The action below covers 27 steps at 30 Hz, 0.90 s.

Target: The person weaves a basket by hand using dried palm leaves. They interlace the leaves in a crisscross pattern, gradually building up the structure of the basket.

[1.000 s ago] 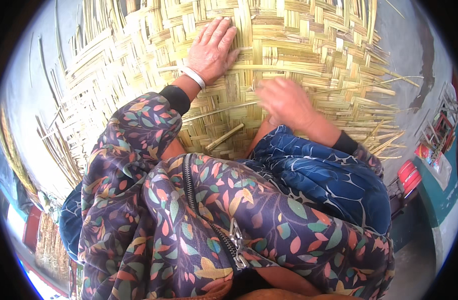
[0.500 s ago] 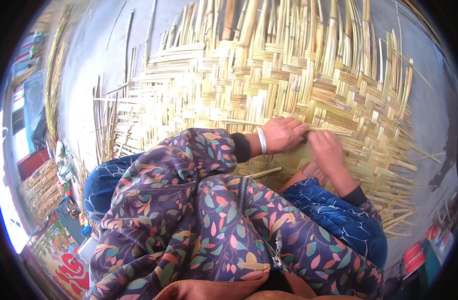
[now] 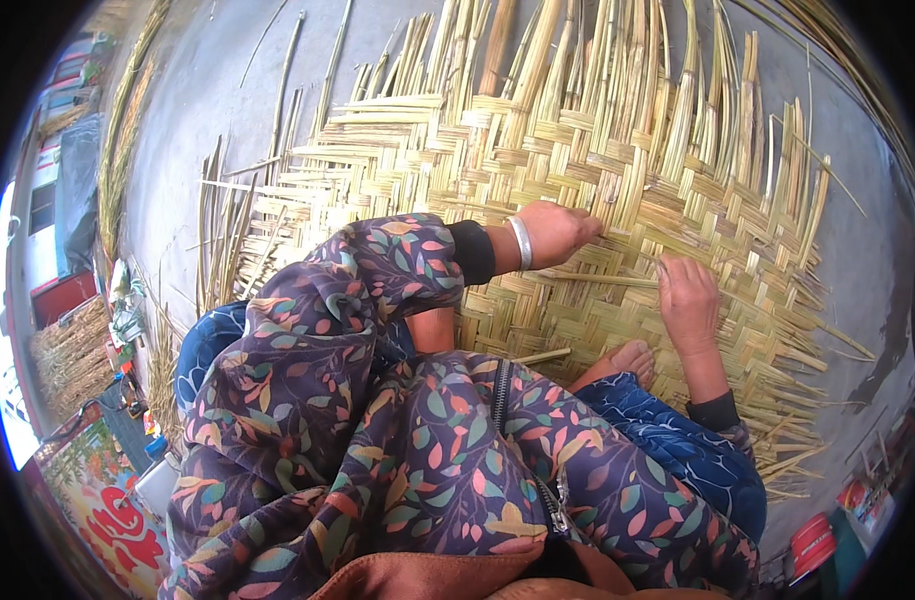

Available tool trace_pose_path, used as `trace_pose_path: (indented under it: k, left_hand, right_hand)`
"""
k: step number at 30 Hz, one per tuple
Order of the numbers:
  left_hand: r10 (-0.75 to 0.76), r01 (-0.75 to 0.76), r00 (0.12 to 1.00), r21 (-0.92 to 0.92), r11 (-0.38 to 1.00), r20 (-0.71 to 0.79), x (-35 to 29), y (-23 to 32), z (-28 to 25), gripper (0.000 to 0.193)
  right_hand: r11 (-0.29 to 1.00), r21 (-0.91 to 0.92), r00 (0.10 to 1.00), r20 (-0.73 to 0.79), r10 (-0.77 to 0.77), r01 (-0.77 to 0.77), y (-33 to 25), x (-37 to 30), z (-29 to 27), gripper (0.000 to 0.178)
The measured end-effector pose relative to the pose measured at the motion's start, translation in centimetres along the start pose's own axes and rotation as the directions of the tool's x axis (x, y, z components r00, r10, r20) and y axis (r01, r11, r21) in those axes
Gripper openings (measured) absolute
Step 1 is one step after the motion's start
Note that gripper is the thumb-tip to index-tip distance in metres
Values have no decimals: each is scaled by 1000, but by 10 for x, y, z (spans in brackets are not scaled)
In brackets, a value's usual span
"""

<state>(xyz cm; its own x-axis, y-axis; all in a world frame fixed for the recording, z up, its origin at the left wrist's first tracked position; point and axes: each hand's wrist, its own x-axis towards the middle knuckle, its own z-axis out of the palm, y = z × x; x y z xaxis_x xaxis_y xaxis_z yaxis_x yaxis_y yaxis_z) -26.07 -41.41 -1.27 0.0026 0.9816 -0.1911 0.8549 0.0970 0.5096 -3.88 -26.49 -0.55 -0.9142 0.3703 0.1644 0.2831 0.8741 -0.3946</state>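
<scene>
The woven mat [image 3: 537, 160] is lying on the grey floor [image 3: 197, 110], under both hands, and its unwoven stalks [image 3: 684, 110] are sticking out at its far edge. Between the mat's middle and its near edge, one pale strip [image 3: 607, 281] is running roughly left to right. It is passing on the near side of the left hand [image 3: 552, 236], while its right end is reaching the right hand [image 3: 689, 300], which is the nearer one. So the strip is lying to the left of the right fingers, seemingly touching them, and near the left fingers, slightly apart. All fingers are resting bent over the mat; whether they are gripping any strand, I cannot tell.
</scene>
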Motion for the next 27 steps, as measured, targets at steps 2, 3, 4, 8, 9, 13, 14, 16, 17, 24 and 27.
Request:
trace_pose_path:
  k: [2, 3, 4, 8, 9, 13, 14, 16, 17, 24, 27]
  left_hand:
    - [-39, 39, 999, -8, 999, -3, -3, -2, 5, 19]
    - [-58, 58, 998, -10, 998, -3, -4, -3, 8, 20]
    - [-62, 62, 998, 3, 998, 8, -3, -5, 14, 22]
    - [-46, 46, 999, 83, 995, -7, -2, -6, 33, 22]
    - [-10, 14, 998, 70, 997, -55, -3, -7, 36, 22]
    - [-17, 19, 994, 13, 1000, -105, 5, 2, 35, 20]
    - [-15, 15, 992, 4, 1000, -124, 6, 3, 34, 19]
    - [-88, 82, 995, -105, 991, -54, 8, 3, 34, 19]
    - [-121, 117, 993, -155, 981, -15, 13, 10, 28, 20]
    - [-133, 488, 855, -688, 537, 502, 31, 37, -7, 20]
    - [-160, 530, 816, -607, 593, 556, 25, 29, -24, 24]
  right_hand:
    - [997, -62, 998, -38, -49, 46, 0, -3, 1, 22]
    - [992, -99, 996, -35, -80, 76, -2, -3, 2, 23]
    - [985, -140, 994, -30, -106, 101, -3, -7, 4, 24]
    - [986, -92, 988, 73, -134, 140, -5, -34, 24, 25]
    - [985, -97, 987, 83, -138, 146, -1, -40, 33, 24]
    - [983, -84, 982, 107, -153, 163, 9, -39, 34, 22]
    - [988, -37, 977, 157, -143, 150, 9, -37, 34, 20]
    - [991, 63, 958, 252, -134, 122, 7, -34, 32, 17]
    - [987, 147, 954, 281, -100, 60, 2, -33, 31, 20]
    - [-283, 752, 719, 656, 231, -595, -8, -26, 47, 36]
    - [-473, 714, 740, 650, 172, -516, -16, -16, 34, 34]
